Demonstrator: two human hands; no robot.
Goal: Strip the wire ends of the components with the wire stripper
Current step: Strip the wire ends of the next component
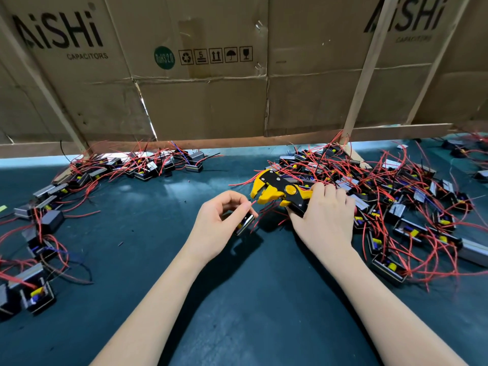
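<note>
The left hand holds one small component near the middle of the table, pinched between thumb and fingers, and its red wire points toward 1 o'clock, to the tool. The right hand has a closed grip around the handles of the yellow and black wire stripper; the jaws of the tool stand open and point toward 9 o'clock, just beside the wire end, not yet around it as far as I can see.

The component looks small and light, with a hard box body, so it is easy to hold by the body with two or three fingers. The wire is thin and soft (it bends by itself), so I judge it better to hold it close to its end, otherwise it will flop away from the jaws. The insulation is probably a little slippery, and too strong a pull may tear the wire from the box.

A big pile of components lies at 2 o'clock, and another pile stretches from 9 to 11 o'clock. A cardboard wall stands at 12 o'clock.
</note>
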